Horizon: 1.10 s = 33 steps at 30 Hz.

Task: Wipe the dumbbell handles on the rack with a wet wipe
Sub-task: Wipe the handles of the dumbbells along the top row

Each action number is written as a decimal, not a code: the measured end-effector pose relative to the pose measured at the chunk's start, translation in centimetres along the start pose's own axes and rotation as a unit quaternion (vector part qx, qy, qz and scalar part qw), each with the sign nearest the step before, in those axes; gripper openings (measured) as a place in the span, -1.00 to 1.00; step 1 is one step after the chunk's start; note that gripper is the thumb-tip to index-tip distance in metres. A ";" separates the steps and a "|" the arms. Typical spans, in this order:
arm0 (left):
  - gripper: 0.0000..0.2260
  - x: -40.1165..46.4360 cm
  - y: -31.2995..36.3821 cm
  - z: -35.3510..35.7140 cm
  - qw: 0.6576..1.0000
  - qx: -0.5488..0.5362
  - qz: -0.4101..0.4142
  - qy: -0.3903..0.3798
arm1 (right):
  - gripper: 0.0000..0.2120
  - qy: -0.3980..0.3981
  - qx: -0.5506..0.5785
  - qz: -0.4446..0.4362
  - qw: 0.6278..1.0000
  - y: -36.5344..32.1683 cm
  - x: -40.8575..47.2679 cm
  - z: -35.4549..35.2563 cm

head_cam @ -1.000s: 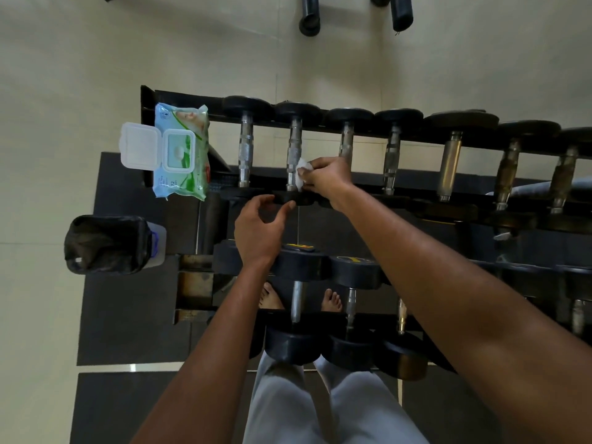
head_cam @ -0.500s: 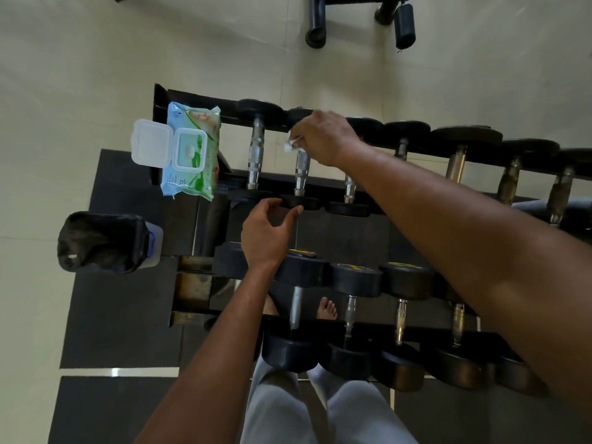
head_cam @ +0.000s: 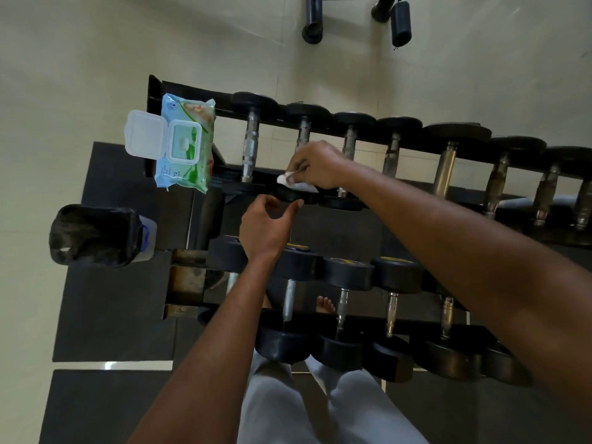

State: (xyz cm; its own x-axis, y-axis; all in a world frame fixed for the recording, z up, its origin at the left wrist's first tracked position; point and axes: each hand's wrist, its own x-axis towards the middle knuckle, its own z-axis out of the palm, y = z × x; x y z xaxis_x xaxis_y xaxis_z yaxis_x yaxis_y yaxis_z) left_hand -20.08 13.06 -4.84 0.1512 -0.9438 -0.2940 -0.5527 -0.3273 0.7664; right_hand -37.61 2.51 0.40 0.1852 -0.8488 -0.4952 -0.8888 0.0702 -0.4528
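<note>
The right hand (head_cam: 315,169) has come down from the far end of the second dumbbell handle (head_cam: 302,134) to its near end, its grip pinching the wet wipe (head_cam: 293,182). The left hand (head_cam: 264,225), half-curled, holds nothing, touching the near dumbbell head on the rack (head_cam: 400,145).

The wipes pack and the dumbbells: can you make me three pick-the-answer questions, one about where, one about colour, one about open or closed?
1. Where is the wipes pack?
A. at the top rack's left end
B. on the floor
C. in the bin

2. What colour is the wet wipe in the right hand?
A. red
B. white
C. black

3. How is the pack's lid?
A. flipped open
B. snapped shut
C. torn off

Answers: 1 A, it lies left of the first dumbbell handle. 2 B, white shows under the fingers. 3 A, the lid lies swung out to the left.
</note>
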 end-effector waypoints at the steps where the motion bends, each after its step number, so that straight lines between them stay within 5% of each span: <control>1: -0.62 -0.5 0.2 0.2 1.000 -0.009 0.001 0.005 | -0.80 0.029 0.065 0.018 0.997 1.1 -1.0 -0.1; 4: -0.68 -2.6 1.3 1.5 0.998 -0.024 0.054 -0.002 | -0.83 0.113 0.188 0.041 0.975 5.1 -4.8 -0.8; 8: -0.67 -5.5 4.0 5.7 0.994 -0.023 0.107 -0.022 | -0.79 0.179 0.218 0.052 0.958 10.4 -9.7 -1.6; 13: -0.58 -7.2 6.7 9.9 0.996 0.020 0.084 0.019 | -0.65 0.147 0.222 0.038 0.963 14.6 -11.9 -1.7; 23: -0.63 -6.2 5.1 10.5 0.994 0.007 0.101 0.049 | -0.82 0.058 0.062 -0.072 0.994 13.8 -8.2 0.2; 33: -0.61 -5.7 3.9 10.2 0.993 -0.063 0.103 0.016 | -0.82 0.074 -0.117 -0.130 0.982 10.3 -6.2 -0.1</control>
State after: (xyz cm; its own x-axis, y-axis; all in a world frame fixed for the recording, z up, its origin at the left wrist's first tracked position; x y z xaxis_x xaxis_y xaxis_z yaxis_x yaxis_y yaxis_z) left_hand -31.44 17.68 -6.00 0.0735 -0.9916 -0.1068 -0.4680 -0.1288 0.8743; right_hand -48.01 8.45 -1.11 0.3701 -0.8906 -0.2644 -0.8950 -0.2655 -0.3584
